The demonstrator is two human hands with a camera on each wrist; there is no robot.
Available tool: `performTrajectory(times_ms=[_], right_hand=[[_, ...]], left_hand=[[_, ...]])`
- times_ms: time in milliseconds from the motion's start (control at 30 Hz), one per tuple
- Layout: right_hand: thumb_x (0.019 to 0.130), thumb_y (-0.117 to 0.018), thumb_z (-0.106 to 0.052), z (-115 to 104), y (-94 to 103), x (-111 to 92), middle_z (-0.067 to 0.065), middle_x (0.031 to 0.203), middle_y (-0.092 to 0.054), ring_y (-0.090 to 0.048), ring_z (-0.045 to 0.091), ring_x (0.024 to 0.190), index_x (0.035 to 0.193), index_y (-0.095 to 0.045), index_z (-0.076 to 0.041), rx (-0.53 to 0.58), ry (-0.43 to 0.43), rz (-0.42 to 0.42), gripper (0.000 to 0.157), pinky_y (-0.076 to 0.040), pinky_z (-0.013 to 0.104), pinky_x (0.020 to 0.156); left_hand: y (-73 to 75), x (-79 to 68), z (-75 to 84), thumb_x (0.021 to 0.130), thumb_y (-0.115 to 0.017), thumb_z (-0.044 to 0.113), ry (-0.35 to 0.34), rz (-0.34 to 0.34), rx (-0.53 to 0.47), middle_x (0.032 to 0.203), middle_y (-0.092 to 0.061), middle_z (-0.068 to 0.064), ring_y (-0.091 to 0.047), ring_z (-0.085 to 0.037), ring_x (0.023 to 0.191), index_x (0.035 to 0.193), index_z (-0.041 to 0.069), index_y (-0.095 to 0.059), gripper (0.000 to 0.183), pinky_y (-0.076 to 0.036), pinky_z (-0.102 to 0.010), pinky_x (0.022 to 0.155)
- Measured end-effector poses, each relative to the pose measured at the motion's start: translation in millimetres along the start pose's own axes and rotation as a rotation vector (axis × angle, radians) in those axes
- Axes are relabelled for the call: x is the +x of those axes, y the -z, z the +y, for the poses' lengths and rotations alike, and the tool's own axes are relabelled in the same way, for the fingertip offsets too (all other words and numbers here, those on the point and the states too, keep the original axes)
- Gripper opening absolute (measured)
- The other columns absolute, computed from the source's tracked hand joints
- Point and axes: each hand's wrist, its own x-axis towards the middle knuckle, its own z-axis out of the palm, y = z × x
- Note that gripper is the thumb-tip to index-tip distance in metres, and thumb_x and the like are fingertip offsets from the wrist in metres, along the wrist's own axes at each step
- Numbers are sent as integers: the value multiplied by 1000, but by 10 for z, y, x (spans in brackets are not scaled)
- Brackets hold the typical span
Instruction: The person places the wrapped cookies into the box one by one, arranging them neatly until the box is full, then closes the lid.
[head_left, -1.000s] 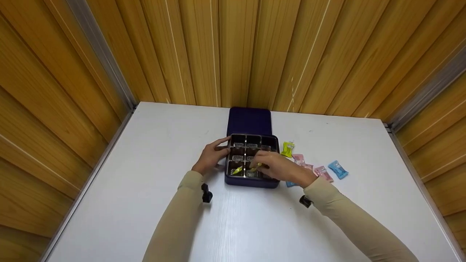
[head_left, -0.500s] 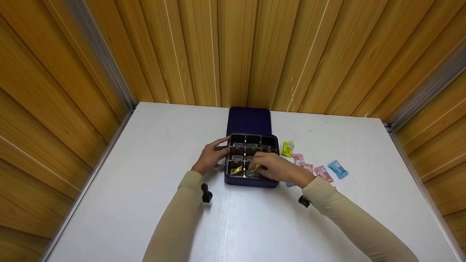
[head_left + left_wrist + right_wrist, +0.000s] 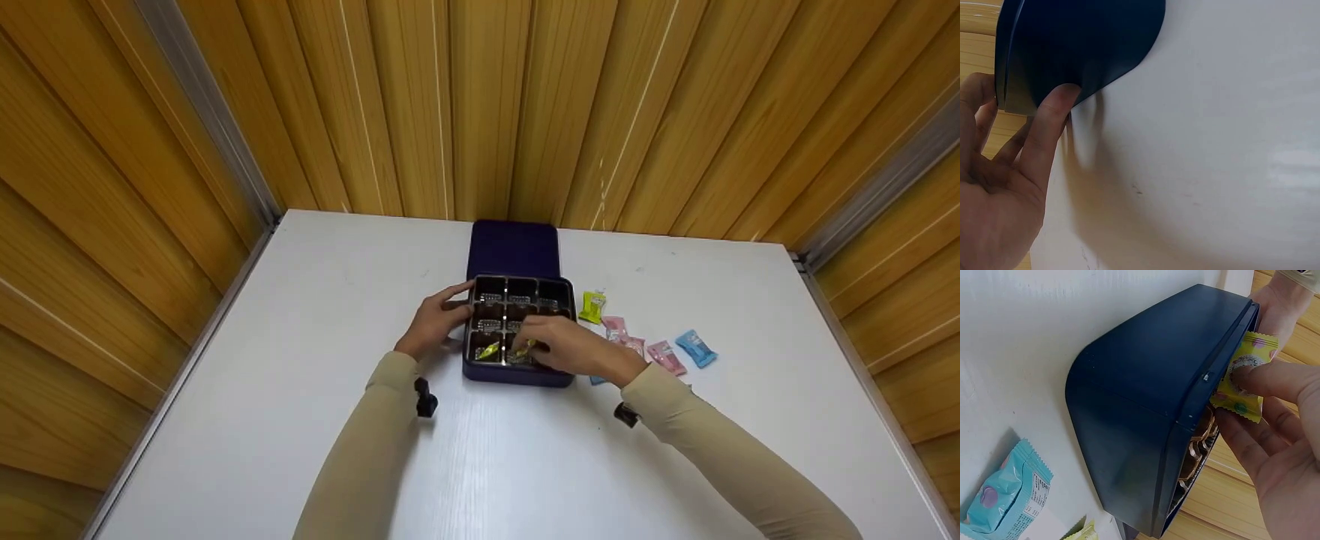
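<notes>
- Yellow candy (image 3: pixel 1248 360): pinched between thumb and fingers of the right hand (image 3: pixel 561 343), at the mouth of the near row's middle compartment in the box (image 3: pixel 517 373).
- Axis: crimped end to crimped end, it runs roughly along the box rim in the right wrist view. Whether it touches the compartment floor cannot be told.
- Nearer hand: right, directly on the candy. Left hand (image 3: pixel 436 319) lies across the box, thumb against the outer wall, other fingers at the edge, gripping no candy.
- Adjacent: second yellow candy (image 3: pixel 488 351) lies tilted in the near-left compartment.
- Writing: round pale emblem on the pinched wrapper, partly under the thumb, lettering illegible. Blue candy (image 3: pixel 1010 489) carries a white panel of small print, unreadable. No brand can be read.
</notes>
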Motion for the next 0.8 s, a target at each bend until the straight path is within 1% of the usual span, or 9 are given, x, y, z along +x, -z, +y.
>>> performTrajectory(times_ms=[233, 433, 567, 700, 800], right_hand=[[98, -71, 7, 2, -9, 1, 4, 117, -71, -69, 21, 111, 118, -77, -6, -4, -9, -3, 25, -60, 37, 95], [98, -70, 8, 5, -12, 8, 3, 118, -71, -68, 20, 112, 118, -77, -6, -1, -22, -9, 26, -59, 38, 97], [97, -70, 9, 7, -13, 11, 4, 118, -71, -68, 20, 111, 117, -77, -6, 2, -15, -6, 26, -59, 39, 96], [95, -70, 11, 4, -16, 15, 5, 116, -71, -69, 21, 110, 115, -77, -5, 1, 8, 3, 26, -60, 38, 95], [95, -71, 11, 9, -19, 13, 5, 115, -72, -70, 22, 109, 114, -77, -4, 1, 16, 9, 25, -60, 37, 94]], left_hand=[[0, -16, 17, 104, -68, 17, -3, -8, -11, 142, -64, -20, -68, -38, 121, 158, 25, -55, 56, -65, -53, 72], [0, -10, 9, 104, -68, 17, 12, -8, -17, 144, -64, -19, -67, -38, 123, 157, 27, -56, 55, -65, -54, 72], [0, -7, 15, 104, -67, 17, 17, -6, 0, 143, -64, -18, -67, -37, 123, 157, 29, -56, 55, -65, -50, 73], [9, -3, 11, 104, -67, 18, 7, -9, 32, 141, -65, -18, -67, -34, 124, 158, 29, -55, 56, -64, -44, 69], [12, -10, 17, 104, -67, 19, 6, -13, 34, 142, -65, -19, -67, -33, 124, 158, 29, -55, 56, -64, -45, 66]])
